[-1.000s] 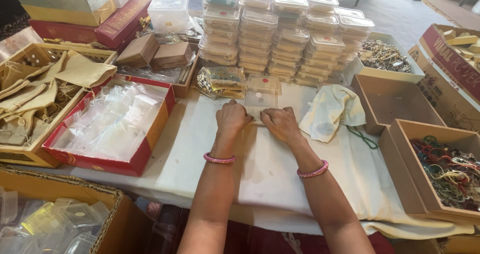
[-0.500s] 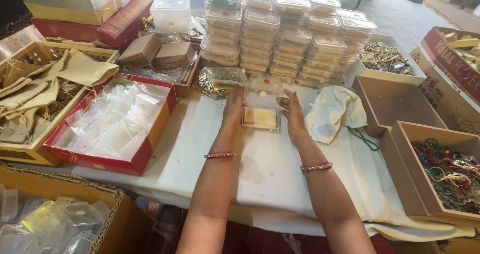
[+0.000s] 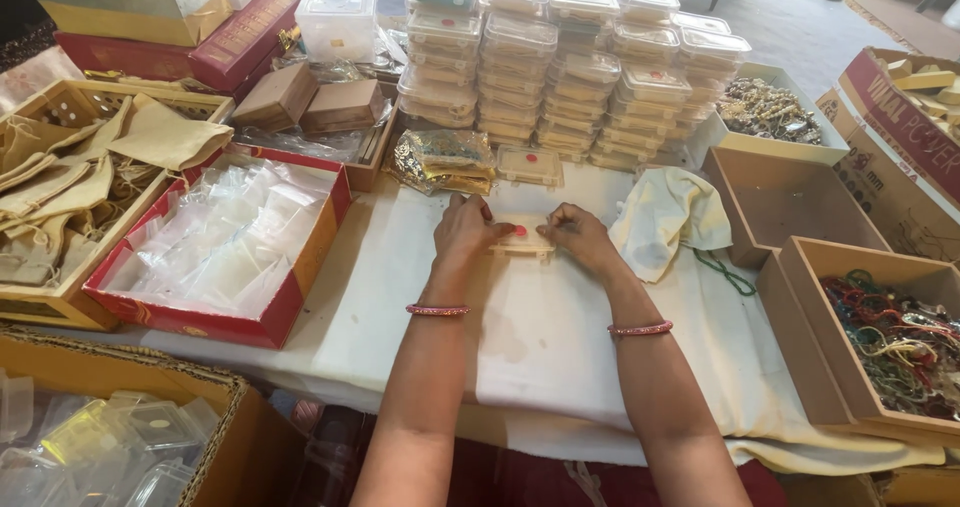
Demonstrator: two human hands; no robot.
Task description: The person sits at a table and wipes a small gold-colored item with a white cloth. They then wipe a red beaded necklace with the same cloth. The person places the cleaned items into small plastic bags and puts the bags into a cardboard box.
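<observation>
Small clear plastic box [image 3: 521,238] is sitting on the white cloth-covered table [image 3: 540,337], and both hands, left hand [image 3: 466,231] and right hand [image 3: 578,235], are curling fingers around its ends, pressing down.

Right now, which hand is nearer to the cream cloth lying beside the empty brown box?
The right hand: it sits just left of the cream cloth, pressing the small clear box. The left hand is on the box's far side.
</observation>
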